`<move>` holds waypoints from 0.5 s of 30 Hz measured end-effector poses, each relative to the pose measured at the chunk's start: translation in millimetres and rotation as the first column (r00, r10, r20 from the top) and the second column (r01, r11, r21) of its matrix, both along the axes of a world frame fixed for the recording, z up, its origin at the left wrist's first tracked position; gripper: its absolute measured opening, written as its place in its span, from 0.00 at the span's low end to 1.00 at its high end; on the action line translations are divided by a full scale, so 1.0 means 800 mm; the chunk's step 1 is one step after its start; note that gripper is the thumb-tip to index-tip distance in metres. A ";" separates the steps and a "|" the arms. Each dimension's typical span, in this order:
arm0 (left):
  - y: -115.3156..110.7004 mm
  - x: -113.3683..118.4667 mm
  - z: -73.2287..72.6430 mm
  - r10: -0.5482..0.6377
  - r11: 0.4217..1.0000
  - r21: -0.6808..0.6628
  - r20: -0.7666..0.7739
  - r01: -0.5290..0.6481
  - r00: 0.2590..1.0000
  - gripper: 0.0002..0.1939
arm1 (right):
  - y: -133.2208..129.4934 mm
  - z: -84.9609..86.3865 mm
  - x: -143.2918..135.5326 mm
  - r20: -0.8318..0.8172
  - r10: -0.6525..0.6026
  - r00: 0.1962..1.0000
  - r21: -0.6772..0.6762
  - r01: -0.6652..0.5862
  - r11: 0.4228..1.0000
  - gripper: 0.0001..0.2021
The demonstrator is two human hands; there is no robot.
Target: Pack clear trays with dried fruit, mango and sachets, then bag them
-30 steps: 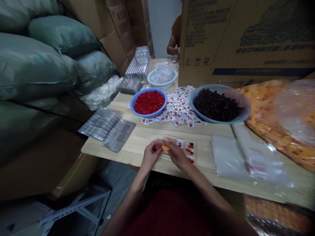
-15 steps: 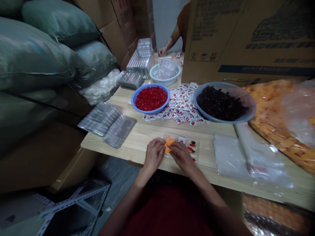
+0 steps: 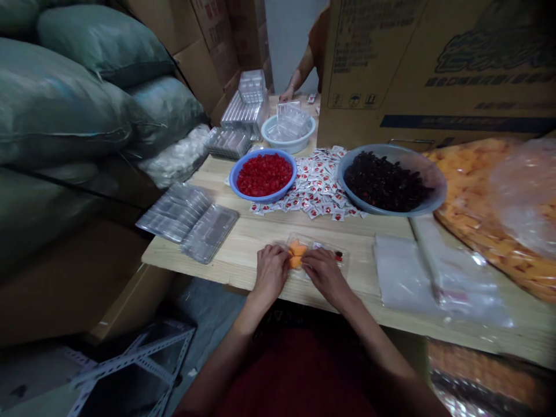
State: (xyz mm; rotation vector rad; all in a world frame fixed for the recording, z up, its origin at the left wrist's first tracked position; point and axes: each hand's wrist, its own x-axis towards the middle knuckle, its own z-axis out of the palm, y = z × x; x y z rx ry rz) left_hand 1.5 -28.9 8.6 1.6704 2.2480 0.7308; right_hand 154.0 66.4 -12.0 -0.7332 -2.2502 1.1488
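A shallow clear plastic tray (image 3: 344,267) lies near the table's front edge. Bright orange flat pieces (image 3: 297,248) sit in its left part, between my two hands. My left hand (image 3: 272,269) has its fingers curled at their left edge, thumb and fingertips pinching there. From the other side, my right hand (image 3: 324,272) pinches the right edge of the orange pieces. That hand covers much of the tray's right part, where a small white packet (image 3: 317,246) and a dark and red piece (image 3: 338,255) still show.
Behind the tray are a bowl of red pieces (image 3: 264,175), scattered white packets (image 3: 319,179) and a bowl of dark pieces (image 3: 386,182). Empty clear trays (image 3: 208,231) lie left. Plastic sleeves (image 3: 403,272) and an orange-filled bag (image 3: 478,202) lie right. Another person's hand (image 3: 286,94) is far back.
The orange pieces now show more openly between my fingers. My right hand has turned slightly and covers more of the red pieces. The view has shifted a little.
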 end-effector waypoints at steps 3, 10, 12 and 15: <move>0.012 0.029 0.015 -0.120 0.977 0.189 0.089 0.101 0.989 0.21 | -0.003 0.018 0.010 -0.223 -0.284 0.933 -0.489 0.145 0.860 0.18; 0.043 0.060 -0.013 -0.136 0.978 0.155 -0.015 0.137 0.991 0.29 | -0.004 0.036 0.034 -0.294 -0.371 0.881 -0.915 -0.146 0.376 0.29; 0.042 0.064 -0.017 -0.199 0.961 0.184 -0.053 0.206 0.979 0.29 | -0.005 0.041 0.035 -0.280 -0.392 0.876 -0.926 -0.139 0.350 0.28; 0.038 0.043 -0.017 -0.339 0.922 0.160 -0.106 0.352 0.935 0.31 | -0.010 0.059 0.041 -0.286 -0.370 0.884 -0.923 -0.150 0.354 0.30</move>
